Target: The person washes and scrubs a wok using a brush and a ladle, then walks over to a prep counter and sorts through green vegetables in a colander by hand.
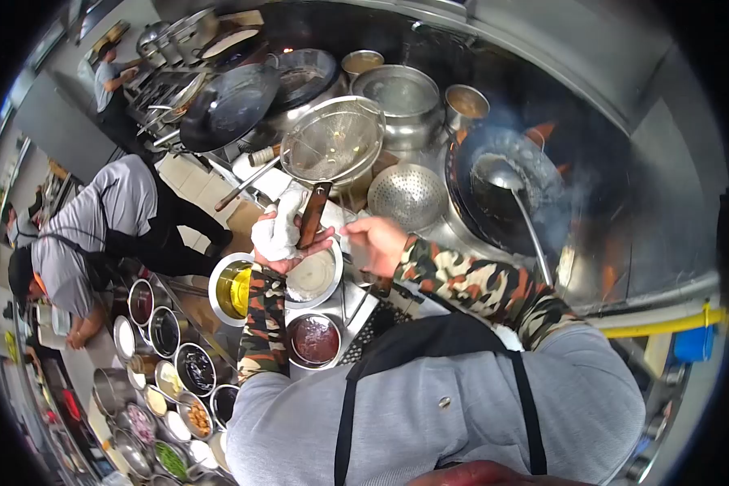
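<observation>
One white cloth [277, 232] cupped in left hand [295, 257], brown wooden handle [314, 213] against it; right hand [381, 241] beside, loosely spread.

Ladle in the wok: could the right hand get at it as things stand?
Likely yes: the ladle's handle juts uncovered toward the right sleeve; the right hand would swing over from near the cloth.

Chopped greens [171, 460] are seen at near left; a blue container [693, 345] is placed by a yellow pipe [652, 326] at right.
</observation>
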The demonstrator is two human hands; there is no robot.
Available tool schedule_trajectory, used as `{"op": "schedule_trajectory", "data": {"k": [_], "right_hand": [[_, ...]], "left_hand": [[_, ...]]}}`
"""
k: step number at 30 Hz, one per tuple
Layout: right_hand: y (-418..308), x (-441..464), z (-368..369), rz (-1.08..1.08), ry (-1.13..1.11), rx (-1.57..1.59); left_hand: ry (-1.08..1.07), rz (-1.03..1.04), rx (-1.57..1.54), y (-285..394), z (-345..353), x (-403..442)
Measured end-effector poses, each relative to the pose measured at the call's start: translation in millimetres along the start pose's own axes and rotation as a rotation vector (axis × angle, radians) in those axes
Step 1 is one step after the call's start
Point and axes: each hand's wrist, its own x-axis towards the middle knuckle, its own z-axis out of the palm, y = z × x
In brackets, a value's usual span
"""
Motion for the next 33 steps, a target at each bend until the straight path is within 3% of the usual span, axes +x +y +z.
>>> {"op": "schedule_trajectory", "data": {"k": [2,3,5,7,9,11,13,14,15,16,17,18,19,20,21,22,23,24,25,26,28,31,32,33], "right_hand": [[-13,-10,-12,-0.014,0.083,-0.012],[-23,-26,-10,-0.012,0.123,0.018],[-44,-46,-23,-0.009,0.126,-0.188],[-47,-20,-68,-0.067,-0.096,-0.136],[-50,-37,-76,-0.105,-0.128,-0.157],[-50,-55,-86,-0.178,-0.019,0.007],[-56,-84,-124,-0.264,-0.018,0.03],[-60,-111,-148,-0.304,-0.029,0.02],[-60,-143,-169,-0.344,-0.028,0.016],[-55,-173,-190,-0.411,0.039,0.006],[-49,-213,-202,-0.52,0.147,-0.065],[-30,-272,-237,-0.738,0.502,-0.194],[-19,-285,-263,-0.83,0.715,-0.316],[-6,-282,-293,-1.021,0.99,-0.548],[2,-294,-323,-1.278,1.452,-1.127],[8,-303,-331,-0.906,1.676,-0.989],[16,-312,-345,-0.911,1.686,-0.964],[25,-312,-366,-0.717,1.76,-0.967],[34,-310,-386,-0.522,1.821,-0.965],[34,-300,-416,-0.616,1.829,-0.952],[57,-281,-451,-0.585,1.779,-1.031],[74,-288,-419,-0.649,1.755,-0.889],[82,-295,-410,-0.677,1.752,-0.862],[88,-303,-400,-0.703,1.753,-0.834]], "left_hand": [[0.055,-0.001,0.036,-7,2,7],[0.048,0.012,-0.098,-15,9,13],[-0.012,0.058,-0.228,-30,32,30],[-0.139,-0.024,-0.317,-32,26,57],[0.084,0.171,-0.036,-29,62,65],[-0.075,0.026,-0.121,-3,54,73],[-0.096,0.029,0.027,3,81,63],[0.02,0.089,0.101,2,92,59],[-0.044,0.072,0.196,-3,98,60],[0.117,0.16,0.222,-16,107,60],[0.303,0.168,0.193,-20,117,65],[-0.122,-0.029,0.302,-27,124,74],[-0.131,-0.037,0.306,-31,127,82],[-0.093,-0.02,0.318,-44,130,97],[-0.053,0.005,0.336,-56,144,107],[-0.075,-0.178,0.362,-56,153,120],[-0.099,-0.111,0.578,-35,100,161],[-0.11,-0.042,0.795,-15,49,201],[-0.155,0.024,0.924,-41,91,218],[-0.192,0.097,1.051,-68,138,232],[-0.324,0.261,1.547,-105,233,263],[-0.505,0.604,2.206,-154,325,362],[-0.318,0.507,2.08,-196,379,358],[-0.249,0.659,2.207,-223,402,377]]}}
